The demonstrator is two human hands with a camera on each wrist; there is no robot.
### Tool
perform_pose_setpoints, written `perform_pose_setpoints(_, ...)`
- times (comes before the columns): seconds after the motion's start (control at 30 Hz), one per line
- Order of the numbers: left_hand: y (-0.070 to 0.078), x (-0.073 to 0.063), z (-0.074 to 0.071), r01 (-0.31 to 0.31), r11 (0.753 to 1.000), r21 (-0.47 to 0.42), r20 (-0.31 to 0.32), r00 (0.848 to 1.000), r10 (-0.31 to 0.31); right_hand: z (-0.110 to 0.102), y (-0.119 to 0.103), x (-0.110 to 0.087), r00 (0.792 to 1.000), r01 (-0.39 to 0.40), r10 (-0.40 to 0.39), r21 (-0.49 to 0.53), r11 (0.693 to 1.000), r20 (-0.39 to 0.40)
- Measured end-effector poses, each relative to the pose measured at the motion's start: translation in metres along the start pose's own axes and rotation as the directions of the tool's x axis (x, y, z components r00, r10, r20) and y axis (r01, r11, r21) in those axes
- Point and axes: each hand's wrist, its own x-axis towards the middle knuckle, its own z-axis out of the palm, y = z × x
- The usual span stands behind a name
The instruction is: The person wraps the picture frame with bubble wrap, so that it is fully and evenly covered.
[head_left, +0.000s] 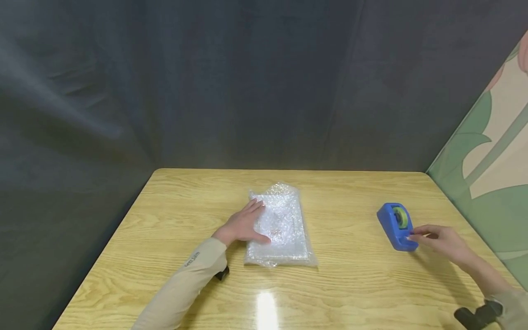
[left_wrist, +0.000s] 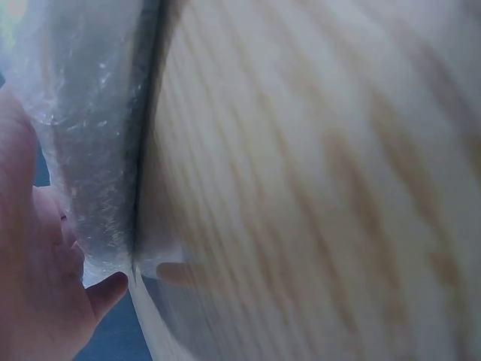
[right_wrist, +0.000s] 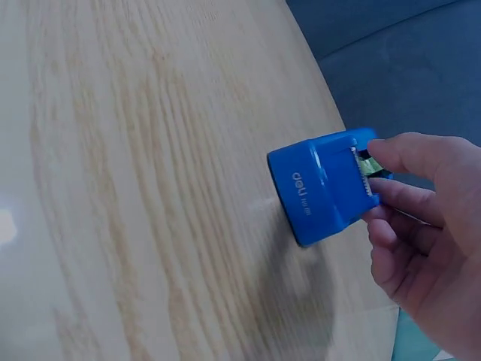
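A flat rectangular item wrapped in clear bubble wrap (head_left: 284, 224) lies at the middle of the table. My left hand (head_left: 243, 227) rests on its left side with the fingers spread and the thumb pointing right. In the left wrist view that hand (left_wrist: 45, 256) lies along the wrap's edge. To the right stands a blue tape dispenser (head_left: 387, 222) holding a yellow-green roll of tape (head_left: 401, 217). My right hand (head_left: 443, 240) is at its front end. The thumb and index finger of this hand (right_wrist: 436, 226) pinch the tape's end (right_wrist: 368, 165) beside the toothed cutter.
The wooden table (head_left: 173, 220) carries the package and the dispenser, with bare wood between them. A dark curtain (head_left: 264, 82) hangs behind it and along the left. A wall with a painted leaf pattern (head_left: 495, 183) borders the right side.
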Motion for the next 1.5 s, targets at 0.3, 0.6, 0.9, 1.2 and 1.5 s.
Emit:
perform_pose_setpoints(0.3,-0.002,0.001,0.002,0.011,1.0,-0.011,-0.001,1.0,-0.011,0.005,0.005,0.004,0.999,-0.03,0.028,0.033,0.999,0.045)
perform_pose_setpoints(0.6,-0.001,-0.001,0.0,0.008,1.0,-0.023,-0.01,1.0,-0.009,0.005,0.002,0.008,0.998,0.044,-0.045,-0.03,0.999,-0.051)
perform_pose_setpoints(0.9,0.0,0.0,0.003,0.001,1.0,-0.022,-0.004,1.0,-0.001,0.001,-0.001,0.001,1.0,-0.012,0.012,-0.002,1.0,-0.002)
perform_pose_setpoints(1.2,0.0,-0.001,0.003,0.012,1.0,-0.028,0.004,1.0,-0.012,-0.008,-0.002,-0.001,0.997,0.025,-0.029,0.055,0.998,0.066)
perform_pose_setpoints(1.5,-0.001,0.0,0.001,0.012,1.0,-0.023,-0.001,1.0,-0.012,-0.006,0.002,-0.012,0.998,-0.016,0.011,0.073,0.997,0.068)
